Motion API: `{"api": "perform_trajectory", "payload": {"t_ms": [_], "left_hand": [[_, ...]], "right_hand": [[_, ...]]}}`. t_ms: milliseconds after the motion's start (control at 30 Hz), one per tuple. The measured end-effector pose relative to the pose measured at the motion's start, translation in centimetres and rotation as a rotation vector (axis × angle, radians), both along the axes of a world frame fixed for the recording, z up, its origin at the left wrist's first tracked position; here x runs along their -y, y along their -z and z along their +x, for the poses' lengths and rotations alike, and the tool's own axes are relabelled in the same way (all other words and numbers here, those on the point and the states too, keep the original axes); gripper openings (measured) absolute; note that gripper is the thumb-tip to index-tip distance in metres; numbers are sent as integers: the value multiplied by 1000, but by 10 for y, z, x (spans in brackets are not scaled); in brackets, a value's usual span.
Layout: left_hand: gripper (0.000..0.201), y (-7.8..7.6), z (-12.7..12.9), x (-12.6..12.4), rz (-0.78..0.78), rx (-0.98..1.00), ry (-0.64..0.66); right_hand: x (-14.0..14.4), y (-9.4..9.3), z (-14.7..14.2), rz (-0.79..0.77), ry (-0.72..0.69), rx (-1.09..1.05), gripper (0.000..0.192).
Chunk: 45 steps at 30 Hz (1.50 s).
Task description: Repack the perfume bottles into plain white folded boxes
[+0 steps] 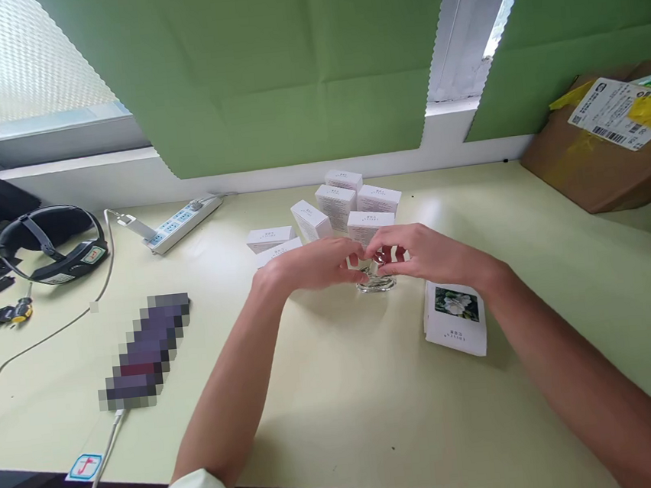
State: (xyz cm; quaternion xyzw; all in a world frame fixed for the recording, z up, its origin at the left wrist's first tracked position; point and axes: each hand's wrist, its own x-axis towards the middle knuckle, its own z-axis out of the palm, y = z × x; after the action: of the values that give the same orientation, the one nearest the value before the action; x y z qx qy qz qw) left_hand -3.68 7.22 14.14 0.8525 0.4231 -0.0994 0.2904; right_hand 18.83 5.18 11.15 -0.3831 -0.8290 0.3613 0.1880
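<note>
A small clear glass bottle [375, 285] stands on the table in front of me, with its thick base showing below my fingers. My left hand [327, 263] closes on its upper part from the left. From the right, my right hand [410, 251] pinches at its top, where something small and shiny shows between the fingers. My fingers hide most of the neck. Just behind stands a white box [369, 223] with small print. A white carton with a flower picture [456, 319] lies flat beneath my right forearm.
Several more white boxes [336, 206] stand behind my hands. To the left are a blurred phone-like object [149, 353] on a cable, a power strip [182, 225] and a black headset [52, 247]. A taped cardboard box [594, 164] sits at the back right.
</note>
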Motion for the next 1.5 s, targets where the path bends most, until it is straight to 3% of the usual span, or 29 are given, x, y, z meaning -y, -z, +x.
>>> {"api": "perform_trajectory", "payload": {"t_ms": [233,400,600,833,1167,1500], "left_hand": [[57,-7,1,4,80,137,-39],[58,2,18,6,84,168,37],[60,12,22,3,35,127,17],[51,11,20,1,-54,133,-20],[42,15,17,-4,-175,286,87],[42,16,18,-5,-200,241,113]], "right_hand": [[-3,0,14,-144,83,213,43],[-6,18,8,-199,79,364,30],[-7,21,5,-199,49,321,29],[-10,24,7,-217,68,297,26],[-14,29,10,-238,31,277,29],[-15,30,10,-242,17,249,27]]}}
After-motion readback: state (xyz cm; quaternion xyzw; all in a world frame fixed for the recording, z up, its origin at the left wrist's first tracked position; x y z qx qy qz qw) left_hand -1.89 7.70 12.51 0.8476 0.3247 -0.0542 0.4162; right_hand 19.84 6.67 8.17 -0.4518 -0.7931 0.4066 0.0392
